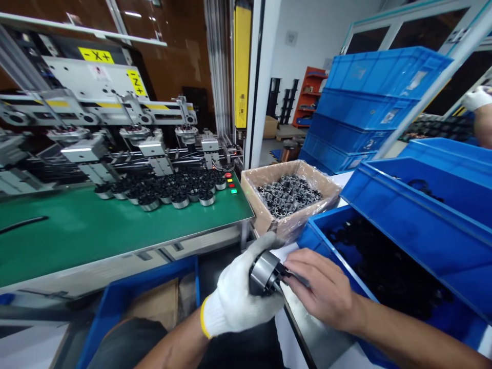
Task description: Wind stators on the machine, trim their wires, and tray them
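My left hand (238, 294), in a white knit glove with a yellow cuff, is wrapped round a round metal motor core (264, 272) with a black plastic part on its end. My bare right hand (325, 292) is closed on that black end, fingers pinching it from the right. Both hands hover just in front of a cardboard box (269, 218) lined with plastic and filled with several grey metal cores. To the right, a blue bin (334, 218) holds many black plastic parts.
A green work surface (77, 230) at left carries several finished black-topped cores in rows (169, 192) under a machine with clamps (115, 123). Blue crates (365, 102) are stacked at the back right. Another person's gloved hand (476, 97) shows at the far right. A blue bin (126, 302) sits below my left arm.
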`<state>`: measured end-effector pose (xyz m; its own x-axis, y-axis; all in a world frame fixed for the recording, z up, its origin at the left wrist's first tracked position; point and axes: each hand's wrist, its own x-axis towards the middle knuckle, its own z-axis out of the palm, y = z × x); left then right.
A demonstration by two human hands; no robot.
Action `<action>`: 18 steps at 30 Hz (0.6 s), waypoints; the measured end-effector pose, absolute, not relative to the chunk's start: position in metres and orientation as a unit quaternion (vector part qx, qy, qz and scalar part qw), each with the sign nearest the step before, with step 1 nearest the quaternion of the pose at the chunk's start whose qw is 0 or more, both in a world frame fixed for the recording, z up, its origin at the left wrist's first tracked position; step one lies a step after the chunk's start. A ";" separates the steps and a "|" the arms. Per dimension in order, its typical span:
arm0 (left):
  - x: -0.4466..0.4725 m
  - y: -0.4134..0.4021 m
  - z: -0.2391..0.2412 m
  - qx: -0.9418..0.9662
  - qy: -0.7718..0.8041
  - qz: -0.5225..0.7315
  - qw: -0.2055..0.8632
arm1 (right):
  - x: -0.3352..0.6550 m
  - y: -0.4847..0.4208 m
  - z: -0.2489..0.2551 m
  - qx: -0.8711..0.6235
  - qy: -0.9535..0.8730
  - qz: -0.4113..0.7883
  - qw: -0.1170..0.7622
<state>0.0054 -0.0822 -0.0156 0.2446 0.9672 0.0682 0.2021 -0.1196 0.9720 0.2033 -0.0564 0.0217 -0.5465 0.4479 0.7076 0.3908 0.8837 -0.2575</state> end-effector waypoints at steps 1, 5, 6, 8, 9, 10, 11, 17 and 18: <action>0.008 -0.083 -0.013 0.625 0.479 0.391 0.477 | 0.205 -0.056 0.023 -0.222 -0.888 -0.006 0.402; 0.013 -0.085 -0.006 0.607 0.515 0.365 0.483 | 0.212 -0.054 0.028 -0.195 -0.918 -0.023 0.345; 0.013 -0.085 -0.006 0.612 0.511 0.364 0.482 | 0.213 -0.055 0.030 -0.192 -0.924 -0.015 0.330; 0.013 -0.085 -0.007 0.626 0.498 0.366 0.475 | 0.215 -0.056 0.032 -0.180 -0.938 -0.009 0.297; 0.012 -0.085 -0.007 0.632 0.493 0.369 0.470 | 0.215 -0.057 0.032 -0.175 -0.942 -0.007 0.286; 0.012 -0.084 -0.008 0.635 0.488 0.373 0.468 | 0.215 -0.057 0.032 -0.181 -0.943 -0.003 0.281; 0.012 -0.084 -0.008 0.635 0.486 0.377 0.467 | 0.215 -0.058 0.032 -0.196 -0.938 0.004 0.285; 0.013 -0.084 -0.013 0.621 0.471 0.377 0.501 | 0.214 -0.058 0.031 -0.174 -0.946 -0.015 0.273; 0.014 -0.085 -0.014 0.614 0.473 0.371 0.511 | 0.213 -0.058 0.030 -0.174 -0.948 -0.015 0.264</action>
